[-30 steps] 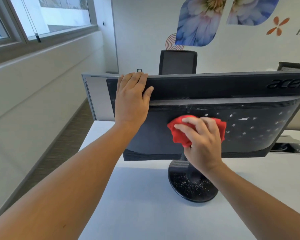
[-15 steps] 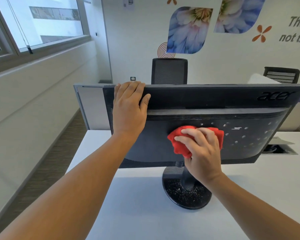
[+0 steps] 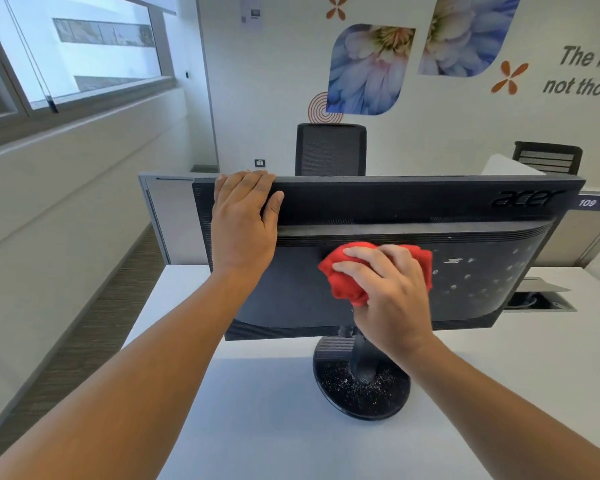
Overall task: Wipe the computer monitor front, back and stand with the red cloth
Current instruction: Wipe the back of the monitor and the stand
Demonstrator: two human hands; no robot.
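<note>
Left hand (image 3: 245, 225) grips the monitor (image 3: 378, 271) top edge, right hand (image 3: 390, 294) clutches the cloth (image 3: 343, 282) bunched against its dusty back.

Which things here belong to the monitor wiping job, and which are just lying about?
Job: monitor, red cloth, stand, right hand gripping the cloth, left hand holding the monitor's top edge.
Lying about: desk, black chair, second chair, cable hatch.
</note>
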